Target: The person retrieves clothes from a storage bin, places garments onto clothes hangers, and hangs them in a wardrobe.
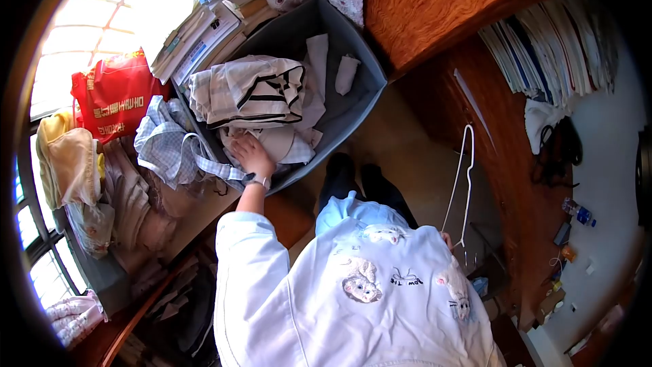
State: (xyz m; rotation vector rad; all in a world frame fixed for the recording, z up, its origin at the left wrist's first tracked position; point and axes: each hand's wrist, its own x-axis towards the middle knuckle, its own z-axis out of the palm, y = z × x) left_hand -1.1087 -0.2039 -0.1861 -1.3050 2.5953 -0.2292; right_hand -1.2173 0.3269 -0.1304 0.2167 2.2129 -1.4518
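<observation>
My left hand [252, 155] lies in a grey fabric storage box [370, 68], its fingers spread on pale folded cloth [282, 146]. Just beyond the fingers is a folded white garment with black stripes [261, 92]. A small rolled white cloth [347, 74] rests apart near the box's right wall. Low on my right side, a white clothes hanger [468, 170] stands out from my right hand [446, 239]. Only a bit of that hand shows past my shirt, with its fingers closed at the hanger.
Left of the box are a checked cloth with a strap [163, 139], a red bag [115, 92] and piled clothes [68, 156]. Books [204, 41] are stacked behind it. A wooden desk [502, 211] runs along the right, with a plastic bottle [577, 211] and papers [543, 47].
</observation>
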